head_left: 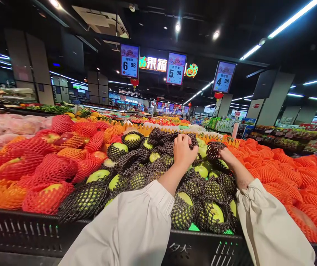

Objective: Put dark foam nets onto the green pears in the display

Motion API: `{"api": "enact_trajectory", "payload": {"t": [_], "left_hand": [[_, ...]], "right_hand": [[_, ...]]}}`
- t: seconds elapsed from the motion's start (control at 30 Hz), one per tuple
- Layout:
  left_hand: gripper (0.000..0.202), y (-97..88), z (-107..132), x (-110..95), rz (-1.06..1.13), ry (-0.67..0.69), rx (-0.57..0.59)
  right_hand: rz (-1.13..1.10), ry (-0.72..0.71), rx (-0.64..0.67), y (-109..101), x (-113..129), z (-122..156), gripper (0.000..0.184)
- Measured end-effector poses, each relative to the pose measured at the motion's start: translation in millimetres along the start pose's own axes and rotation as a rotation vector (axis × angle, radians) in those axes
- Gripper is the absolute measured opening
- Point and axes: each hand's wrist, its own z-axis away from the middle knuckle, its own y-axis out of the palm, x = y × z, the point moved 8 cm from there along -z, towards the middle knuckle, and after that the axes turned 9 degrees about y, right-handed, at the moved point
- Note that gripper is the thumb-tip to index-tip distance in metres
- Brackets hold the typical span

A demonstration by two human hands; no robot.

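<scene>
Many green apples (201, 171), most in black netting (133, 159), lie piled. Over them the left hand (184, 150) curls, its grip too hidden to judge; the right hand (229, 158) clamps a black net sleeve (214, 150) toward the pile's back right, long axis roughly sideways, pointing left.

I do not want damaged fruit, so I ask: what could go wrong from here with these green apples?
The green apples lie heaped, so a nudge from the left hand might start one rolling. The black net at the right hand could tear or snag if pulled hard. The left sleeve passes over the front of the pile and might catch nets there.
</scene>
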Motion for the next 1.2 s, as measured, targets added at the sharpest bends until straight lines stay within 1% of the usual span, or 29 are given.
{"api": "enact_trajectory", "payload": {"t": [0.03, 0.1, 0.17, 0.2, 0.27, 0.3, 0.43, 0.5, 0.53, 0.6, 0.63, 0.67, 0.7, 0.77, 0.8, 0.83, 0.87, 0.93, 0.97, 1.03, 1.1, 1.13, 1.17, 1.2], "left_hand": [[0.022, -4.2, 1, 1, 0.007, -0.016, -0.045], [0.026, -7.0, 2, 2, 0.023, -0.035, -0.079], [0.027, -4.9, 3, 2, 0.029, -0.045, -0.061], [0.027, -3.2, 3, 1, 0.027, -0.046, -0.044], [0.026, -0.5, 3, 1, 0.022, -0.048, -0.014], [0.025, 0.5, 3, 1, 0.021, -0.047, -0.002], [0.020, 4.3, 3, 2, 0.022, -0.043, 0.054], [0.019, 9.0, 3, 0, 0.024, -0.004, 0.105], [0.019, 12.5, 3, -2, 0.026, 0.037, 0.140], [0.019, 22.6, 5, -10, 0.028, 0.154, 0.242], [0.018, 30.1, 8, -14, 0.025, 0.215, 0.322], [0.016, 39.4, 12, -16, 0.018, 0.262, 0.430], [0.014, 49.9, 18, -17, 0.008, 0.294, 0.562], [0.013, 67.5, 32, -17, -0.011, 0.330, 0.819], [0.015, 72.5, 37, -16, -0.012, 0.335, 0.905], [0.016, 75.1, 40, -16, -0.006, 0.337, 0.951], [0.018, 75.8, 41, -16, 0.007, 0.336, 0.960], [0.020, 74.6, 38, -17, 0.047, 0.322, 0.922], [0.020, 73.8, 36, -18, 0.079, 0.316, 0.895], [0.018, 70.6, 31, -20, 0.147, 0.314, 0.814], [0.014, 64.9, 24, -21, 0.187, 0.297, 0.698], [0.014, 62.1, 21, -20, 0.190, 0.275, 0.648], [0.015, 60.2, 18, -18, 0.181, 0.242, 0.616], [0.017, 59.7, 18, -15, 0.168, 0.204, 0.609]], "right_hand": [[0.095, -0.001, 0.027, 6, 1, 1, 0.037], [0.325, 0.047, 0.013, 10, 0, 0, 0.038], [0.584, 0.095, -0.084, 7, -1, -3, 0.041], [0.680, 0.119, -0.136, 5, -2, -5, 0.042], [0.785, 0.150, -0.211, 6, -2, -9, 0.042], [0.833, 0.150, -0.222, 11, -2, -10, 0.041], [0.989, 0.103, -0.151, 40, -5, -12, 0.032], [1.036, 0.088, -0.119, 49, -8, -13, 0.029], [1.050, 0.080, -0.108, 51, -9, -13, 0.028], [1.060, 0.045, -0.087, 54, -7, -15, 0.023], [1.059, 0.019, -0.077, 54, -5, -15, 0.021], [1.055, -0.008, -0.072, 55, -2, -16, 0.020], [1.049, -0.034, -0.073, 54, 0, -15, 0.021], [1.035, -0.066, -0.098, 52, 6, -14, 0.028], [1.027, -0.073, -0.118, 50, 8, -12, 0.033], [1.019, -0.077, -0.140, 47, 9, -11, 0.038], [1.013, -0.079, -0.158, 45, 11, -9, 0.042], [1.004, -0.080, -0.186, 39, 13, -4, 0.047], [0.989, -0.092, -0.199, 35, 15, -2, 0.047], [0.913, -0.161, -0.229, 26, 23, 2, 0.040], [0.756, -0.275, -0.261, 11, 35, 7, 0.030], [0.639, -0.326, -0.264, 3, 40, 9, 0.027], [0.514, -0.359, -0.255, -6, 43, 11, 0.026], [0.392, -0.374, -0.242, -15, 44, 11, 0.026]]}}
